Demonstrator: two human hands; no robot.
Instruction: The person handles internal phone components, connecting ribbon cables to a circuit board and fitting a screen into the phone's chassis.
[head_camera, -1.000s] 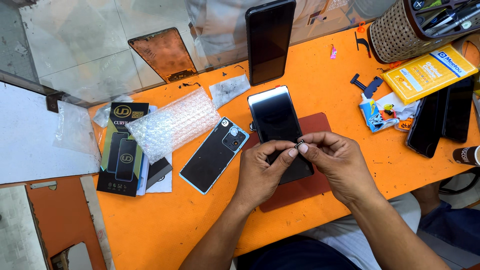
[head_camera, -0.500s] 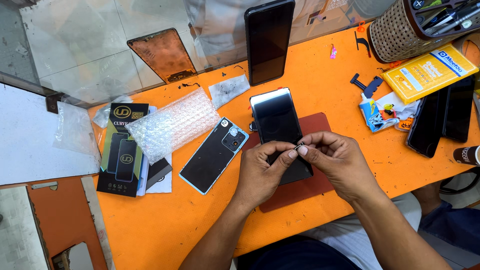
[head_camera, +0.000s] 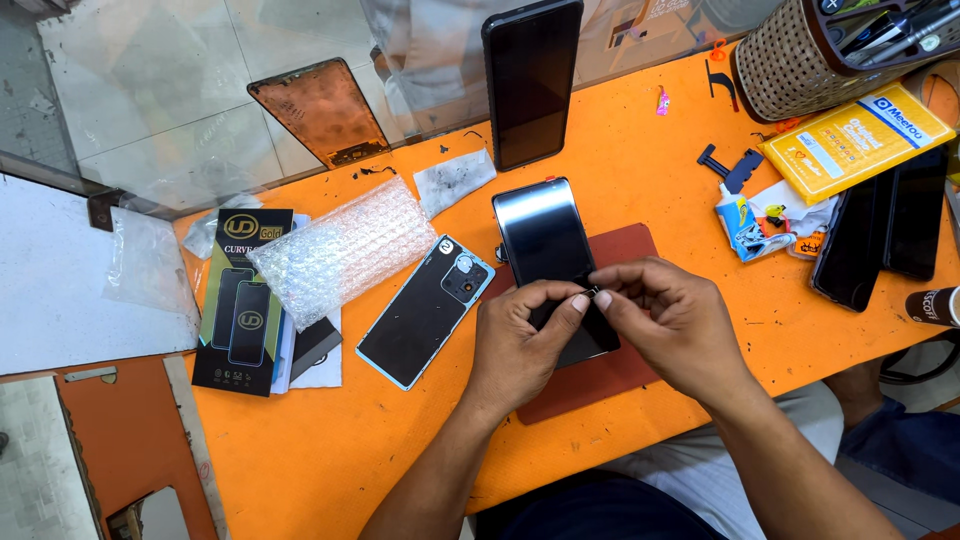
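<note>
Pinching a tiny dark part (head_camera: 592, 292), left hand (head_camera: 520, 340) and right hand (head_camera: 675, 325) grips closed over phone (head_camera: 545, 240), bare orange table (head_camera: 660, 180) beyond

Orange bench (head_camera: 640, 190) w/ red mat (head_camera: 625, 375), bubble wrap (head_camera: 340, 250), phone back cover (head_camera: 425, 310), yellow pkg (head_camera: 855, 140).

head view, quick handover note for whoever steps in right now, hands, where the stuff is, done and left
Left hand and right hand: fingertips meet, pinching a tiny dark piece over the phone.
Phone lies screen up on the red mat on the orange table.
Back cover lies apart to its left, beside the bubble wrap.
Done: back cover is off.
Left: cover not refitted; what the tiny piece is cannot be told.
</note>
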